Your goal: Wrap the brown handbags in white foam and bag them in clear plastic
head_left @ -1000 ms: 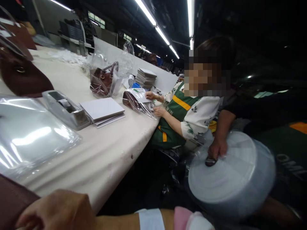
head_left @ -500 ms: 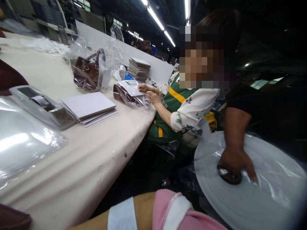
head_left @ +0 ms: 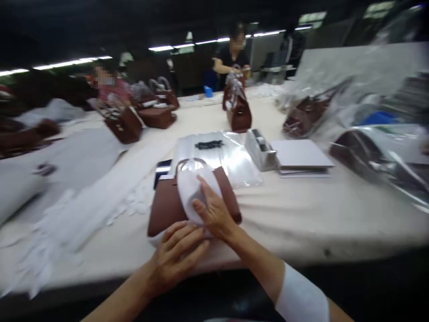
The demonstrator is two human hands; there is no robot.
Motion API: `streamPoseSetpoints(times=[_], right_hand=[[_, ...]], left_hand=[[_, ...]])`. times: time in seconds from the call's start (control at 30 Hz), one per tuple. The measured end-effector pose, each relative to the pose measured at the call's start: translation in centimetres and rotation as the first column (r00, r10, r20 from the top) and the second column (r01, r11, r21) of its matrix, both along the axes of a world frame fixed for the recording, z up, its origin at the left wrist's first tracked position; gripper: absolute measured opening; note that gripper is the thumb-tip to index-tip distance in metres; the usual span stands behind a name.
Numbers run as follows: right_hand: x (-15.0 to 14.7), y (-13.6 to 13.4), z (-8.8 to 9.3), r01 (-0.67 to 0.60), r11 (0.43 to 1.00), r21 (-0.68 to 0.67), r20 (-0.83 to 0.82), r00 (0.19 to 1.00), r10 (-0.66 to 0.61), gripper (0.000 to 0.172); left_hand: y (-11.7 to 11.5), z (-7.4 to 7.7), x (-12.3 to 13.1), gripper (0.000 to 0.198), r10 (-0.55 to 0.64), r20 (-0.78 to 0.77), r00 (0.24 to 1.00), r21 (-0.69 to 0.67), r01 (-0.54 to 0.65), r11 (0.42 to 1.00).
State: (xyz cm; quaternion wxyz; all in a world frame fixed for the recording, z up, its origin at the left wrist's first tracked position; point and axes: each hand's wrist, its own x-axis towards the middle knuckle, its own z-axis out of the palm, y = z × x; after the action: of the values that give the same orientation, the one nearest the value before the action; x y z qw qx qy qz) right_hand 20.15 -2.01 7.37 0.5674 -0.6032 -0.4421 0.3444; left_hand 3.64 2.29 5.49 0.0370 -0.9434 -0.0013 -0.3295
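A brown handbag (head_left: 164,203) lies on the table in front of me, its near edge lined with white sheeting. White soft wrap (head_left: 187,192) covers the middle of the bag around its handle (head_left: 191,162). My right hand (head_left: 214,210) rests on this wrap, thumb and forefinger stretched apart; its other fingers are partly hidden. My left hand (head_left: 181,248) lies over the bag's near edge with fingers extended, touching the white sheeting. Just beyond the bag is a stack of clear plastic bags (head_left: 231,154) with a dark twisted strip (head_left: 209,145) on top.
A tape dispenser (head_left: 263,152) and white boards (head_left: 301,154) stand right of the plastic. Bagged handbags (head_left: 355,150) lie further right. White sheets and scraps (head_left: 90,210) spread leftward. More brown handbags (head_left: 237,109) stand further back, with people (head_left: 233,60) beyond them.
The view has swung left from the co-worker in the green vest to the handbag before me. Both my hands are now visible on it; earlier only a forearm showed.
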Motion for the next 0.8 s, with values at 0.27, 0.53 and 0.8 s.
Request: streamPoseSetpoints(times=[0.27,0.53,0.8], right_hand=[[-0.1,0.9,-1.4,-0.053,0.997,0.063,0.413,0.910,0.022,0.084],[-1.2,1.7,-0.8,0.023,1.000,0.018,0.477,0.878,-0.029,0.056],[-0.6,4.0,2.0,0.001,0.995,-0.098,0.608,0.792,0.059,0.040]], left_hand=[[0.1,-1.6,-6.1,0.043,0.511,-0.061,0.858,-0.359,-0.496,0.790],[2.5,-0.7,-5.9,0.006,0.381,-0.001,0.924,-0.567,-0.315,0.761],[3.7,0.1,-5.7,0.002,0.231,0.031,0.972,-0.656,-0.155,0.738]])
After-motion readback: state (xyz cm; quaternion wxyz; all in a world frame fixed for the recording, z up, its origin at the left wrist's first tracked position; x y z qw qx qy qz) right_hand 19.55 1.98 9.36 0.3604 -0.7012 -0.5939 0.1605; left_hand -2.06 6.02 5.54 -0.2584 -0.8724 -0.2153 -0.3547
